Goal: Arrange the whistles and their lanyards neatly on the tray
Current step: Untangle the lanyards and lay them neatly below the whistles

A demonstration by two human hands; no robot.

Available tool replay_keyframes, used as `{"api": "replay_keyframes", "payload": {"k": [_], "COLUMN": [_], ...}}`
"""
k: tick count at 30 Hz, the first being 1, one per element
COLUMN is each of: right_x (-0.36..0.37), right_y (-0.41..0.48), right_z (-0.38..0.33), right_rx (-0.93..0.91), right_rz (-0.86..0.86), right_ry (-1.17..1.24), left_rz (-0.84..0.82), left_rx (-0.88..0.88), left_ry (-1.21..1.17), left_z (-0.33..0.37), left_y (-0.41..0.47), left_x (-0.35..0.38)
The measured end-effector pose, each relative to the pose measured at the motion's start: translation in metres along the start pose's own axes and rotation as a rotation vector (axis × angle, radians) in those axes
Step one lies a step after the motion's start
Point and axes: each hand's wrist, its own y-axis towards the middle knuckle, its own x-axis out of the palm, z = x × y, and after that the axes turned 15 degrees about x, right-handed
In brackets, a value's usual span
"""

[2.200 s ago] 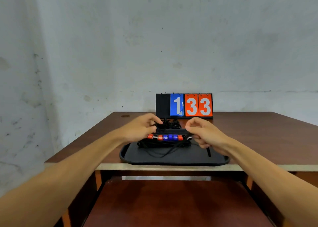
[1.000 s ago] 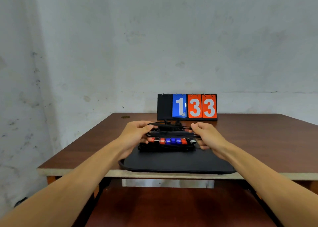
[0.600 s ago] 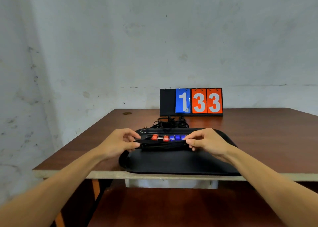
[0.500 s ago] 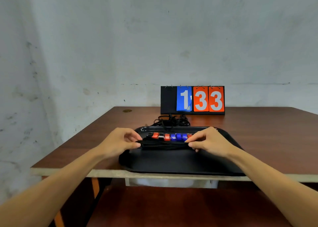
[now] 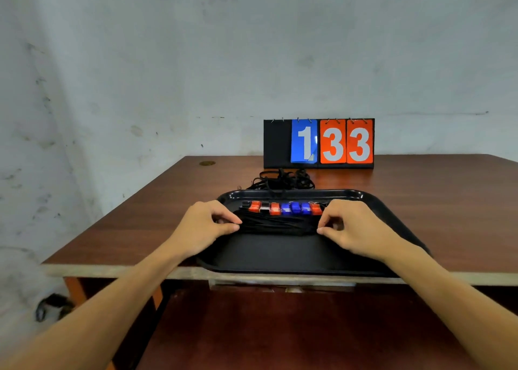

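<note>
Black lanyards [image 5: 276, 225] in fingertip pinch of both hands: left hand [image 5: 201, 228], right hand [image 5: 357, 229].

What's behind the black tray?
A tangle of black cords lies on the table just behind the tray, with a flip scoreboard farther back. The tray's far rim hides the tangle's near edge.

We see a brown wooden table [image 5: 420, 201] with a pale front edge. A black tray [image 5: 280, 253] sits right at the front edge, about mid-table. Loose black cords [image 5: 283, 180] lie just behind the tray. A flip scoreboard [image 5: 318, 144] stands near the back edge. There is a round spot [image 5: 207, 163] near the far left corner.
</note>
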Motion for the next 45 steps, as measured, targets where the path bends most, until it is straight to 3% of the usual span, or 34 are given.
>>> {"api": "replay_keyframes", "payload": {"k": [12,21,25,30,39,45], "right_x": [0.0,-0.01,-0.01,0.012,0.047,0.037], "right_y": [0.0,0.004,0.031,0.074,0.121,0.136], "right_z": [-0.002,-0.015,-0.047,-0.086,-0.09,-0.095], "right_rx": [0.017,0.02,0.049,0.216,0.375,0.317], "right_rz": [0.082,0.286,0.176,0.018,-0.004,0.027], "right_ry": [-0.163,-0.151,-0.084,-0.011,-0.251,-0.091], "left_rz": [0.053,0.112,0.224,0.54,0.417,0.35], "left_rx": [-0.015,-0.077,-0.151,-0.33,-0.385,-0.349], "left_ry": [-0.032,-0.152,-0.321,-0.733,-0.526,-0.372], "left_z": [-0.005,-0.004,-0.003,-0.014,-0.029,-0.03], "left_y": [0.001,0.0,-0.001,0.002,0.009,0.01], "left_x": [0.001,0.002,-0.003,-0.01,-0.003,-0.003]}}
